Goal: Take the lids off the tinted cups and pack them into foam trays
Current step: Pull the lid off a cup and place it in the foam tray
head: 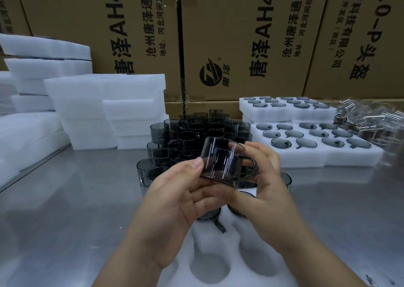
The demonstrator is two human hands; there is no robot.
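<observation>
A grey tinted cup (220, 162) with a handle on its right side is held in the air above a white foam tray (220, 254). My left hand (175, 201) cradles it from below, thumb on its near wall. My right hand (266, 177) grips the handle side. The tray under my hands has round holes; two cups (209, 215) sit in its far holes, partly hidden by my hands. Behind, a cluster of tinted cups (196, 133) stands on the steel table.
Filled foam trays (310, 153) lie stacked at right, with a heap of clear lids (371, 120) beyond them. Stacks of foam trays (105, 109) stand at left. Cardboard boxes (240, 41) wall off the back of the steel table (65, 199).
</observation>
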